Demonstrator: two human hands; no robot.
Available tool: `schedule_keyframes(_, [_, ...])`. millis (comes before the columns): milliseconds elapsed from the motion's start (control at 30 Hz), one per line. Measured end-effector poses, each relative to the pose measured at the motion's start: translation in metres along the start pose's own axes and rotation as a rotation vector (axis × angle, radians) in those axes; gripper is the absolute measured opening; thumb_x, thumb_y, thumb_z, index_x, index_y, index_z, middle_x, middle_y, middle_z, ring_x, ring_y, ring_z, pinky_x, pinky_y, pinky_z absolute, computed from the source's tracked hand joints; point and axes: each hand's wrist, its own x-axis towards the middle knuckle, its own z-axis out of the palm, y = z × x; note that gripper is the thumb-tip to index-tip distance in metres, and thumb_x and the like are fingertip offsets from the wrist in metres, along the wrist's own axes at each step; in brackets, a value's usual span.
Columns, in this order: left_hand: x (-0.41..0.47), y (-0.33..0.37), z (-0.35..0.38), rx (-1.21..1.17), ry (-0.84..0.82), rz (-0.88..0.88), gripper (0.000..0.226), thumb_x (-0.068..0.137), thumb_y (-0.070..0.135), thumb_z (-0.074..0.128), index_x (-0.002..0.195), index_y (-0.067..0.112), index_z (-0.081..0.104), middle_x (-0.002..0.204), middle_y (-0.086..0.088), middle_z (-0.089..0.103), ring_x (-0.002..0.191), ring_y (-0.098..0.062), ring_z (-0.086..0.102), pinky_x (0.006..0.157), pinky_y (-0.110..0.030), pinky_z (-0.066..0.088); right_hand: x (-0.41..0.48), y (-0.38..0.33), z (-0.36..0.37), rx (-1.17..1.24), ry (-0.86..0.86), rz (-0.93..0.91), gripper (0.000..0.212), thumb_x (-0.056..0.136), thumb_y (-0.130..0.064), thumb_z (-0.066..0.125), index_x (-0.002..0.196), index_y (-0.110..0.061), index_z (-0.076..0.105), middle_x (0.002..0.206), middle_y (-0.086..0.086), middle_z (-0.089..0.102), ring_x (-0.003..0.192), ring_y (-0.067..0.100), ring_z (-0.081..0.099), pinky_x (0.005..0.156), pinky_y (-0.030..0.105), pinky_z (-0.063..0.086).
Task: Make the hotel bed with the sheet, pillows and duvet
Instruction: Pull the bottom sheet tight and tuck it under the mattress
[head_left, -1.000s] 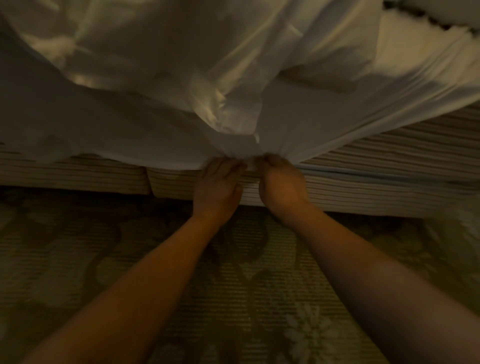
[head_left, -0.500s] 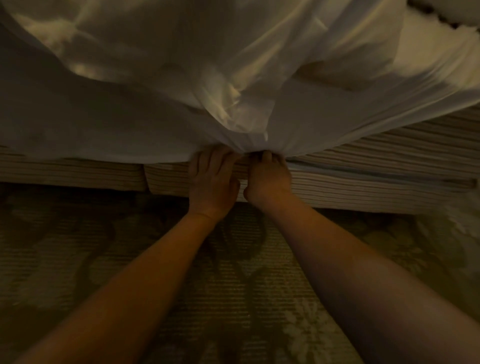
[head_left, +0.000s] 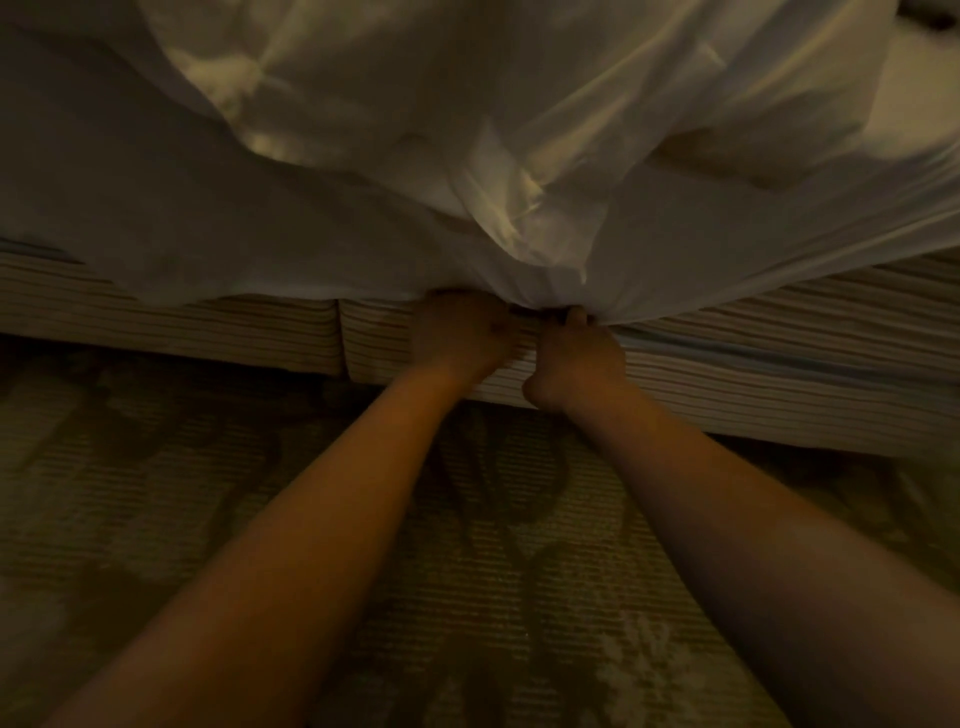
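A single wide-angle camera worn on the person's head looks forward and steeply down, so the patterned carpet fills the frame from 3 through 6 to 9 o'clock and the striped bed base runs across the middle. It sits close to the bedside: the forearms enter at 5 and 7 o'clock and stretch toward 12, the left hand and right hand lie side by side just above centre, and the sheet crowds the top from 10 to 2 o'clock
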Motion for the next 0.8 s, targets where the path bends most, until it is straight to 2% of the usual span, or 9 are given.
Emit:
schedule_keyframes(67, [0.011,-0.004,-0.012,-0.131,-0.131,-0.068,0.040,0.097,0.043,0.043,0.108,0.015,0.068,0.119,-0.011,0.065,0.109,-0.028,0.059,0.083,-0.030,0.040,-0.003,0.001,-0.003,0.064,-0.057,0.000,0.080,0.081,-0.035,0.064,0.147,-0.010,0.027,0.143,0.016,0.028,0.131,0.034,0.036,0.101,0.037,0.040])
schedule_keyframes(133, [0.008,-0.005,-0.017,-0.192,-0.138,-0.072,0.040,0.096,0.045,0.044,0.095,0.014,0.070,0.111,-0.011,0.068,0.103,-0.027,0.061,0.075,-0.027,0.038,-0.005,0.003,-0.006,0.146,-0.130,0.002,0.083,0.081,-0.032,0.064,0.149,-0.011,0.022,0.147,0.016,0.025,0.136,0.034,0.031,0.104,0.040,0.040])
schedule_keyframes(233, [0.000,-0.009,-0.023,-0.341,-0.148,-0.121,0.040,0.094,0.046,0.048,0.100,0.013,0.071,0.111,-0.008,0.068,0.104,-0.024,0.061,0.077,-0.025,0.040,-0.015,0.005,-0.015,0.173,-0.130,0.012,0.066,0.086,-0.029,0.057,0.144,-0.009,0.033,0.144,0.016,0.038,0.131,0.032,0.040,0.103,0.039,0.041])
schedule_keyframes(367, [-0.023,-0.033,-0.047,-0.242,0.005,-0.198,0.030,0.094,0.045,0.047,0.102,0.026,0.069,0.106,0.000,0.068,0.099,-0.021,0.063,0.071,-0.026,0.037,-0.035,-0.017,-0.028,0.091,0.085,-0.102,0.036,0.096,-0.024,0.046,0.127,-0.009,0.053,0.130,0.011,0.055,0.118,0.028,0.053,0.091,0.031,0.044])
schedule_keyframes(433, [-0.043,-0.058,-0.063,-0.141,0.127,-0.259,0.028,0.093,0.045,0.047,0.099,0.026,0.067,0.097,0.001,0.067,0.091,-0.020,0.063,0.067,-0.027,0.038,-0.037,-0.045,-0.030,0.155,0.215,-0.248,0.034,0.095,-0.024,0.046,0.124,-0.012,0.058,0.125,0.010,0.059,0.112,0.028,0.056,0.084,0.030,0.044])
schedule_keyframes(500, [-0.061,-0.090,-0.080,-0.081,0.284,-0.260,0.025,0.091,0.040,0.053,0.095,0.021,0.069,0.093,-0.001,0.067,0.088,-0.022,0.062,0.066,-0.029,0.038,-0.031,-0.080,-0.032,0.276,0.214,-0.406,0.039,0.092,-0.023,0.049,0.130,-0.019,0.057,0.130,0.007,0.058,0.115,0.027,0.055,0.086,0.029,0.045])
schedule_keyframes(567, [-0.073,-0.129,-0.091,0.012,0.372,-0.182,0.023,0.086,0.034,0.060,0.093,0.015,0.071,0.096,-0.008,0.066,0.092,-0.027,0.060,0.070,-0.033,0.042,-0.024,-0.115,-0.033,0.353,0.186,-0.549,0.048,0.088,-0.018,0.050,0.136,-0.022,0.053,0.138,0.005,0.052,0.122,0.027,0.050,0.092,0.030,0.044])
schedule_keyframes(633, [-0.080,-0.161,-0.096,0.145,0.326,-0.163,0.030,0.080,0.033,0.064,0.101,0.014,0.071,0.106,-0.011,0.063,0.103,-0.032,0.055,0.080,-0.039,0.043,-0.016,-0.144,-0.031,0.370,0.189,-0.633,0.056,0.084,-0.014,0.052,0.139,-0.023,0.049,0.140,0.004,0.048,0.126,0.028,0.046,0.098,0.032,0.042])
schedule_keyframes(800, [-0.077,-0.200,-0.100,0.224,0.169,-0.139,0.054,0.074,0.033,0.059,0.123,0.012,0.062,0.124,-0.015,0.060,0.115,-0.035,0.054,0.098,-0.043,0.040,0.005,-0.179,-0.035,0.299,0.112,-0.543,0.067,0.082,-0.026,0.060,0.146,-0.023,0.037,0.148,0.005,0.040,0.134,0.028,0.040,0.107,0.036,0.039])
